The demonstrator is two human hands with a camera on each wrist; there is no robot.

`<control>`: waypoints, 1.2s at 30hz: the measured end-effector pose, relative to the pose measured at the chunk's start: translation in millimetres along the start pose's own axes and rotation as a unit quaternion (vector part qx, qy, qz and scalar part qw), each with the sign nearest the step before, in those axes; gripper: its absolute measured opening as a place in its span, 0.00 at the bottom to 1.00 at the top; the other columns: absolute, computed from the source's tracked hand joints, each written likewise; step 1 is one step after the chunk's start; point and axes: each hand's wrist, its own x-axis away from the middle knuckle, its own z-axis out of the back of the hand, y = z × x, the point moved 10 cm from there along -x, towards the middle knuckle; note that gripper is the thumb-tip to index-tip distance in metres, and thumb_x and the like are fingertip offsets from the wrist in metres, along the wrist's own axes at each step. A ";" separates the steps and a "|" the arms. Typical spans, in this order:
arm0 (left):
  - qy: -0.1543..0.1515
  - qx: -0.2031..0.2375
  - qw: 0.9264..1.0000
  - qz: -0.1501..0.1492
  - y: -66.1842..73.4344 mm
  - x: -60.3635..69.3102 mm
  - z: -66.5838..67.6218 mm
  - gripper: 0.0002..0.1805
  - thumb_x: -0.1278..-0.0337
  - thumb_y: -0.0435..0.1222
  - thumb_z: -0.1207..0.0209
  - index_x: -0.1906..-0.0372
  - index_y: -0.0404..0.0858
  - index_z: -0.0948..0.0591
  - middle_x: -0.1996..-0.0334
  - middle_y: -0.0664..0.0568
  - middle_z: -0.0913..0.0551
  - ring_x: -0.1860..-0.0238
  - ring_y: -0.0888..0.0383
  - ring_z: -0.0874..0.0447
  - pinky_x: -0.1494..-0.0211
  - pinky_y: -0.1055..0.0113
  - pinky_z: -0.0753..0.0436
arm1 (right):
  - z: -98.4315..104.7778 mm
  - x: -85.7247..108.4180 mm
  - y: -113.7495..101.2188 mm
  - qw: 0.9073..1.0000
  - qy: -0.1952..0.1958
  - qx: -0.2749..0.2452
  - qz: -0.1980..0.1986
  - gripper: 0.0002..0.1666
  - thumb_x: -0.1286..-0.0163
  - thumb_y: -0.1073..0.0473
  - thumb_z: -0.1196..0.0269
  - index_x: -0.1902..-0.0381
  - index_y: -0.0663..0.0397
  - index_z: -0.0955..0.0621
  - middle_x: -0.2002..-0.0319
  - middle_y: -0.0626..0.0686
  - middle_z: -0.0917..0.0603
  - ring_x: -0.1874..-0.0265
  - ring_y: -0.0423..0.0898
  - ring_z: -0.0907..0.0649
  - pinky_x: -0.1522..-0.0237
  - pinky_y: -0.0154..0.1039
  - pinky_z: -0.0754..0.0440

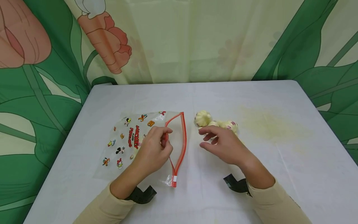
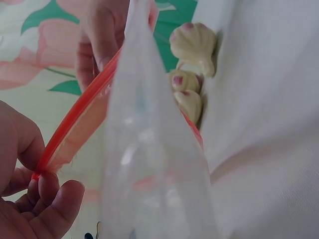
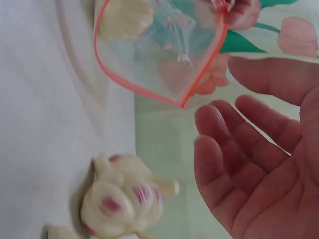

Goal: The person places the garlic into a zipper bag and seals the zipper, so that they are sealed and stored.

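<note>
A clear zip bag [image 1: 123, 140] with cartoon prints and a red zip edge lies on the table, its mouth spread to the right. My left hand [image 1: 153, 149] pinches the upper strip of that red edge [image 2: 79, 112] between thumb and fingers, holding it raised. To the right of the mouth my right hand [image 1: 223, 143] hovers with nothing in it, its fingers [image 3: 212, 164] loosely bent. Just beyond it lie garlic bulbs [image 1: 203, 118], cream with purple patches, partly covered by the hand in the head view. Inside the bag, the right wrist view shows another pale bulb [image 3: 127, 20].
A white cloth covers the table [image 1: 279, 193]. The bag's white slider [image 1: 174, 179] sits at the near end of the zip. Behind the table hangs a flowered curtain [image 1: 195, 40]. Black straps [image 1: 142, 196] are on both wrists.
</note>
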 end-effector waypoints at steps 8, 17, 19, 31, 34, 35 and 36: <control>-0.003 0.002 1.000 0.005 0.1 -1.0 -0.3 0.14 0.48 0.24 0.43 0.54 0.31 0.20 0.68 0.53 0.27 0.67 0.60 0.29 0.68 0.70 0.23 | 28.4 22.7 20.8 0.999 0.003 0.028 -0.017 0.27 0.37 0.57 0.29 0.40 0.57 0.20 0.49 0.52 0.16 0.52 0.51 0.18 0.52 0.45 0.19; -0.005 0.004 1.000 0.001 2.2 -0.4 -0.2 0.14 0.48 0.23 0.43 0.54 0.31 0.20 0.68 0.52 0.27 0.67 0.59 0.29 0.68 0.70 0.23 | 53.6 49.6 60.8 0.993 0.010 0.077 -0.087 0.28 0.33 0.50 0.33 0.37 0.53 0.21 0.39 0.56 0.21 0.50 0.59 0.20 0.57 0.50 0.21; -0.006 0.004 1.000 0.002 1.7 0.0 -0.4 0.14 0.48 0.24 0.43 0.54 0.31 0.20 0.68 0.52 0.27 0.67 0.59 0.29 0.68 0.71 0.23 | 56.3 54.3 67.5 0.991 0.009 0.092 -0.094 0.28 0.31 0.50 0.34 0.36 0.53 0.22 0.38 0.58 0.22 0.48 0.62 0.21 0.56 0.54 0.21; -0.009 0.001 1.000 0.008 1.0 0.9 -1.2 0.15 0.47 0.24 0.42 0.53 0.30 0.20 0.67 0.51 0.26 0.67 0.59 0.28 0.68 0.71 0.22 | 56.0 62.7 89.3 0.989 0.004 0.111 -0.098 0.30 0.34 0.52 0.32 0.37 0.57 0.23 0.40 0.60 0.21 0.44 0.60 0.22 0.47 0.59 0.23; -0.009 0.002 1.000 0.007 0.6 0.9 -1.7 0.14 0.47 0.24 0.42 0.53 0.30 0.19 0.67 0.52 0.27 0.67 0.59 0.29 0.69 0.71 0.22 | 54.5 64.0 92.1 0.989 0.003 0.112 -0.098 0.31 0.35 0.51 0.31 0.37 0.57 0.23 0.41 0.60 0.21 0.46 0.58 0.21 0.48 0.57 0.23; -0.008 0.002 1.000 0.006 0.9 1.0 -1.6 0.14 0.47 0.24 0.42 0.53 0.31 0.19 0.67 0.52 0.27 0.67 0.59 0.29 0.69 0.71 0.22 | 53.8 64.3 92.5 0.989 0.002 0.112 -0.097 0.32 0.35 0.51 0.31 0.36 0.58 0.23 0.41 0.60 0.21 0.47 0.58 0.21 0.49 0.57 0.22; -0.007 0.001 1.000 0.005 0.5 1.1 -1.7 0.14 0.47 0.24 0.42 0.53 0.31 0.19 0.67 0.52 0.27 0.67 0.59 0.29 0.69 0.71 0.23 | 53.2 64.5 92.9 0.989 0.001 0.111 -0.096 0.32 0.35 0.51 0.31 0.36 0.58 0.23 0.41 0.60 0.21 0.47 0.58 0.21 0.49 0.57 0.22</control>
